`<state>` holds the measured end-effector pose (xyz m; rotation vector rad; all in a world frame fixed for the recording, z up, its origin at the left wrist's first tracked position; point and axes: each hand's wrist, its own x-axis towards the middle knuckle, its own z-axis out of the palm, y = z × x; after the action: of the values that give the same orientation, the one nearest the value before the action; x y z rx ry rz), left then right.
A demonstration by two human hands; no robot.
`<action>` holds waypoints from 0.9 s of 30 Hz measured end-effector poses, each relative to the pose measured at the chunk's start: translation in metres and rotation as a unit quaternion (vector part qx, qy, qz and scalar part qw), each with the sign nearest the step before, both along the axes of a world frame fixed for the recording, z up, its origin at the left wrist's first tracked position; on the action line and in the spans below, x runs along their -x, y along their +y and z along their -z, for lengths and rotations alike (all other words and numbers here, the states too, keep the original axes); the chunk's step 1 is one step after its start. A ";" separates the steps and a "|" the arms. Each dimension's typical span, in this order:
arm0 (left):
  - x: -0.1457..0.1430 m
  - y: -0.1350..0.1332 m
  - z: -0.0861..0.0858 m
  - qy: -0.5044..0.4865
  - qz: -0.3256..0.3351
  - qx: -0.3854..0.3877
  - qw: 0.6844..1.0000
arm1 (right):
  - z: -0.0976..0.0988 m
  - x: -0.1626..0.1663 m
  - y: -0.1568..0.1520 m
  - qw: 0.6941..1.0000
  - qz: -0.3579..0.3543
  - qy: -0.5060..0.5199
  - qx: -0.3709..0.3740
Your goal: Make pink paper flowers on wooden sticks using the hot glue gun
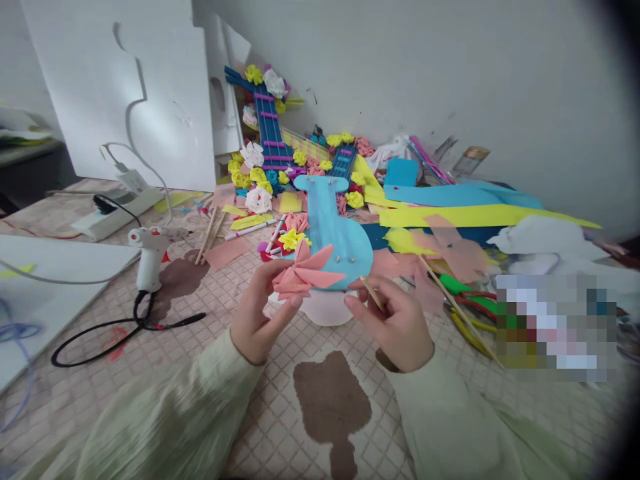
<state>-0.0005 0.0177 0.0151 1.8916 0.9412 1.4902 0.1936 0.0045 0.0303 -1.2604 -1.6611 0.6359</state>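
Observation:
My left hand [260,313] is closed, pinching a pink folded paper pinwheel [306,273] held up over the table. My right hand [395,320] is closed on a thin wooden stick [373,293], its tip close to the pinwheel's right side. Just behind both hands lies a light blue guitar-shaped paper cutout [333,227] with small pins in it. A pale round piece [325,308] shows under the pinwheel.
A white glue gun [149,257] with a black cord stands at the left, near a power strip [117,213]. Paper flowers, coloured sheets [465,215], sticks and scissors [470,300] crowd the back and right. White foam boards [120,87] lean on the wall.

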 end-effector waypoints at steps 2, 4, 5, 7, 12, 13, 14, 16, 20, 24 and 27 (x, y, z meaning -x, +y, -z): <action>-0.001 -0.001 0.001 0.047 0.006 -0.023 0.999 | 0.000 0.000 0.000 0.995 -0.033 0.061 0.069; -0.003 -0.003 0.003 0.096 0.022 -0.042 0.994 | 0.000 0.000 0.001 0.989 -0.066 0.092 0.093; -0.004 -0.004 0.004 0.113 0.034 -0.045 0.992 | 0.000 0.000 0.001 0.988 -0.077 0.099 0.092; -0.005 -0.005 0.007 0.119 0.057 -0.036 0.991 | 0.000 -0.001 0.004 0.986 -0.081 0.114 0.092; -0.005 0.001 0.012 0.050 0.056 0.057 0.996 | 0.001 -0.011 0.016 0.969 -0.036 0.201 0.137; -0.004 0.003 0.012 0.060 0.041 0.071 0.995 | 0.001 -0.013 0.018 0.961 -0.033 0.234 0.146; -0.003 0.005 0.012 0.086 0.028 0.080 0.993 | 0.001 -0.015 0.020 0.950 -0.033 0.270 0.156; 0.001 0.009 0.011 0.163 0.026 0.074 0.984 | 0.000 -0.017 0.023 0.925 -0.036 0.338 0.171; 0.012 0.013 0.007 0.238 0.084 0.036 0.967 | 0.000 -0.022 0.029 0.904 -0.023 0.398 0.153; 0.018 0.018 -0.006 0.238 0.123 0.086 0.960 | -0.003 -0.034 0.036 0.888 0.017 0.448 0.107; 0.035 0.020 -0.006 0.170 0.141 0.121 0.968 | -0.008 -0.042 0.039 0.873 0.046 0.479 0.083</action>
<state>-0.0357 0.0373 0.0208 2.0306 0.9071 0.8605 0.2353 0.0430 0.0383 -0.8772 -0.7212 1.1278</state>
